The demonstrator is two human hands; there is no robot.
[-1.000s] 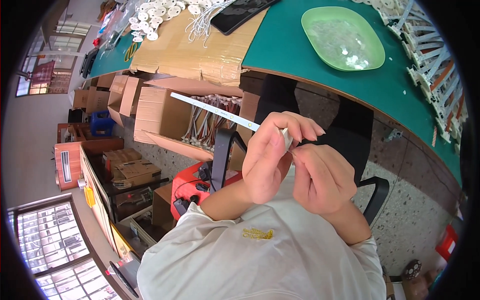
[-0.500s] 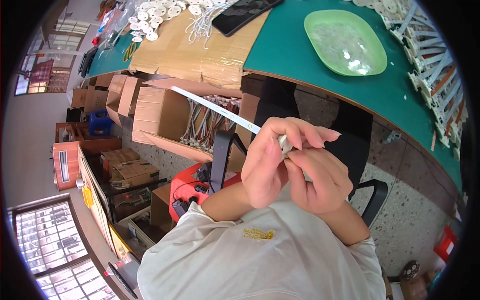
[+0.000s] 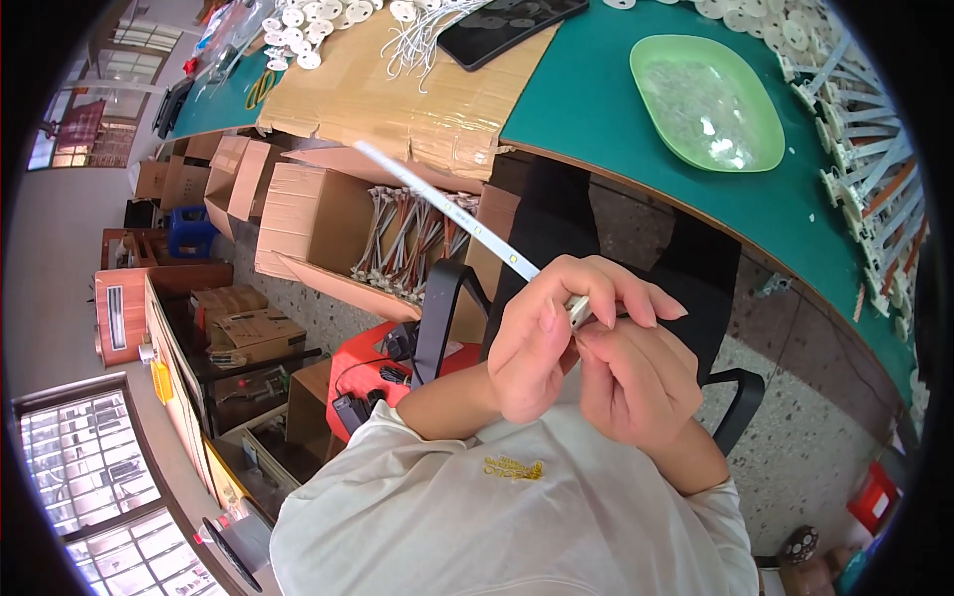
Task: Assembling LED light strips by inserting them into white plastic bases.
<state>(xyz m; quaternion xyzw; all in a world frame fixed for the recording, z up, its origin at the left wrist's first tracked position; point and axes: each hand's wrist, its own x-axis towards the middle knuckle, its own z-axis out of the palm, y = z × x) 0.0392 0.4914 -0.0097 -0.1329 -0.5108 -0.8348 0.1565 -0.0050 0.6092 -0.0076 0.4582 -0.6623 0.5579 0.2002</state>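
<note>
Between my hands is a narrow white LED strip [image 3: 447,212] with small yellowish chips, its free end slanting up and to the left. My left hand [image 3: 537,338] is closed around the strip's lower end, where a small white end piece [image 3: 578,310] shows between thumb and fingers. Right against it, my right hand [image 3: 641,382] has its thumb and fingers pinched together at the end piece. Whatever those right fingertips grip is hidden. Both hands are above my lap, in front of my white shirt [image 3: 427,517].
A green table [image 3: 566,109] carries a pale green bowl [image 3: 770,124] of small clear pieces, a black phone [image 3: 507,30], white wires [image 3: 417,45], white discs [image 3: 308,30] and piled strips [image 3: 879,189]. An open carton [image 3: 298,223] of strips stands left, beside a black armrest [image 3: 442,318].
The strip has tilted more steeply, and its end piece shows more clearly between my fingers. My right hand has shifted slightly down. The whole view has swung a little.
</note>
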